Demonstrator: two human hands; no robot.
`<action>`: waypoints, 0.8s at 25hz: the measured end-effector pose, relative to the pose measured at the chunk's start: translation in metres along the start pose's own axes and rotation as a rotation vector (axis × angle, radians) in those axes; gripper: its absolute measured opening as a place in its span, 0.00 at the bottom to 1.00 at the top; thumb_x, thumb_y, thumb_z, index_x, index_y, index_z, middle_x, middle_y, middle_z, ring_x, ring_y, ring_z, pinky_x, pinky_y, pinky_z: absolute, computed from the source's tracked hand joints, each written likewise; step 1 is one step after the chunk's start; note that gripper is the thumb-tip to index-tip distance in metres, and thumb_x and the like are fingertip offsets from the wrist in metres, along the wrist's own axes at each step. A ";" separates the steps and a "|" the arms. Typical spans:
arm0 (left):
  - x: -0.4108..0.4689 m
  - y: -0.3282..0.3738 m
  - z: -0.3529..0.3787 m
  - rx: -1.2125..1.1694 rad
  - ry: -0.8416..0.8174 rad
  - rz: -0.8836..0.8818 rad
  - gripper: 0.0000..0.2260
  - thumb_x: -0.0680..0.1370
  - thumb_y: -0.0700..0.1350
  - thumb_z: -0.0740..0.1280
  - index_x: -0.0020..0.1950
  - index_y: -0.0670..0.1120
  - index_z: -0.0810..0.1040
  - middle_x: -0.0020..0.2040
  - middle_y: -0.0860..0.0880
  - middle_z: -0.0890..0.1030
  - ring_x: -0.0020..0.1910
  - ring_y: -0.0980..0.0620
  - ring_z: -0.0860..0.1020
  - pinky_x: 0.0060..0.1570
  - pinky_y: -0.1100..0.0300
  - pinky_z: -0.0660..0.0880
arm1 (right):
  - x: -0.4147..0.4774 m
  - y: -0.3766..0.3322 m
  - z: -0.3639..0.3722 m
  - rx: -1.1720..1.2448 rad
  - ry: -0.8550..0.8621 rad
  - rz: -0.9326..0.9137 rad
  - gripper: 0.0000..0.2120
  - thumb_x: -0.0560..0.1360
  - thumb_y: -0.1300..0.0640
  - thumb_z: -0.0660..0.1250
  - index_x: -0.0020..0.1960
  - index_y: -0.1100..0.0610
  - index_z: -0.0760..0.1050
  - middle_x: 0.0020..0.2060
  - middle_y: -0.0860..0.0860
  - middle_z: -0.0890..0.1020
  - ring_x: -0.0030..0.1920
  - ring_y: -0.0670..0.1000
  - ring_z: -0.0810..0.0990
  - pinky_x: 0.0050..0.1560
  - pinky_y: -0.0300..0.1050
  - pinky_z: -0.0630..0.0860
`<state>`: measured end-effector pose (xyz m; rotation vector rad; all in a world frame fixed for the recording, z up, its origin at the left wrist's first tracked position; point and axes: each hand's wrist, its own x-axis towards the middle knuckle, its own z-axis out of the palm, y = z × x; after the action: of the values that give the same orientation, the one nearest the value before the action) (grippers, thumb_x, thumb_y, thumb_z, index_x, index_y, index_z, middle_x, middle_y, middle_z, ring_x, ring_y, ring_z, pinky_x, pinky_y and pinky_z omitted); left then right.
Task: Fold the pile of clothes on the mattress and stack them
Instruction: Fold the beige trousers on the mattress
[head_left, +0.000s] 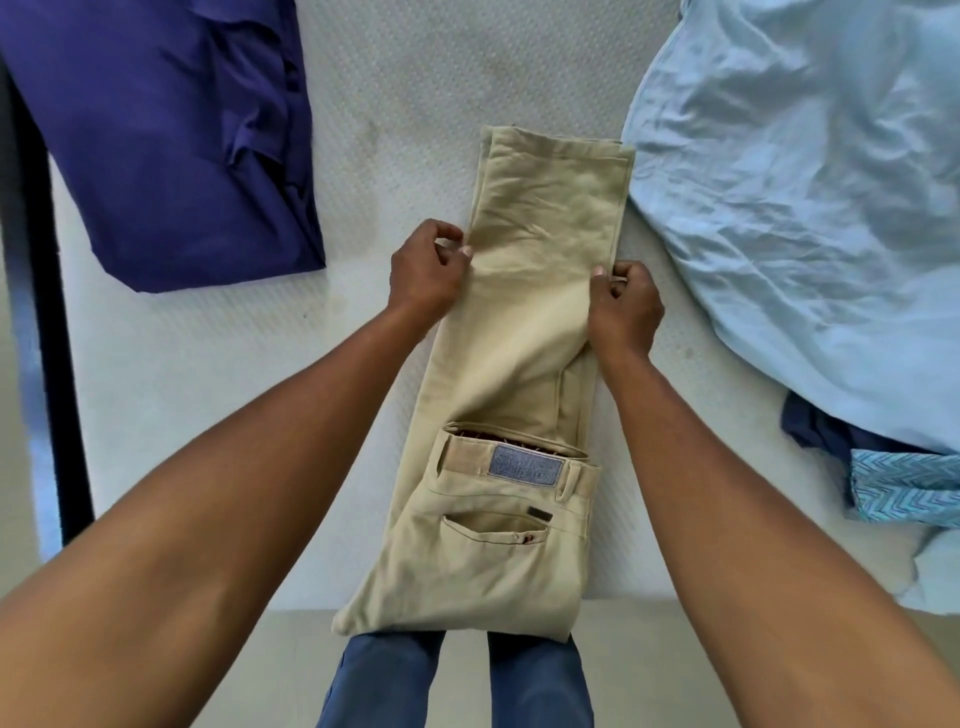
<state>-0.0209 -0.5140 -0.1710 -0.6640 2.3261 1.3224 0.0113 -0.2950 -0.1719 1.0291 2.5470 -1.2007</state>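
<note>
A pair of beige trousers lies lengthwise on the white mattress, legs laid together, waistband with a grey label and a back pocket near the front edge. My left hand pinches the left edge of the legs about midway. My right hand pinches the right edge at the same height. The fabric between them is slightly raised. A folded purple garment lies at the far left. A crumpled light blue garment fills the right side.
Under the light blue garment's near edge a dark blue cloth and a turquoise zigzag-patterned cloth stick out. A dark bed frame bar runs along the mattress's left edge. My legs in blue trousers stand against the front edge.
</note>
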 end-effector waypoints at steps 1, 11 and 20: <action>-0.001 -0.001 0.000 0.011 -0.005 -0.016 0.09 0.80 0.51 0.71 0.58 0.51 0.81 0.42 0.56 0.81 0.45 0.58 0.80 0.49 0.59 0.79 | 0.004 0.002 0.002 0.032 -0.058 0.092 0.15 0.81 0.45 0.68 0.57 0.57 0.79 0.44 0.46 0.81 0.49 0.49 0.82 0.51 0.43 0.76; -0.135 -0.107 -0.033 0.145 -0.212 -0.208 0.05 0.78 0.53 0.73 0.49 0.52 0.81 0.44 0.55 0.85 0.45 0.55 0.82 0.44 0.57 0.75 | -0.096 0.073 -0.034 -0.080 -0.517 0.143 0.09 0.74 0.50 0.77 0.48 0.52 0.81 0.43 0.50 0.86 0.44 0.50 0.85 0.48 0.45 0.83; -0.162 -0.114 -0.020 0.244 -0.205 -0.134 0.09 0.80 0.54 0.71 0.48 0.50 0.81 0.40 0.56 0.83 0.41 0.59 0.79 0.40 0.63 0.72 | -0.102 0.087 -0.053 -0.085 -0.345 0.199 0.12 0.81 0.47 0.69 0.48 0.56 0.80 0.37 0.45 0.81 0.40 0.46 0.81 0.41 0.39 0.73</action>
<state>0.1751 -0.5482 -0.1525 -0.5670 2.1882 0.9788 0.1516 -0.2714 -0.1508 0.9372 2.1583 -1.0970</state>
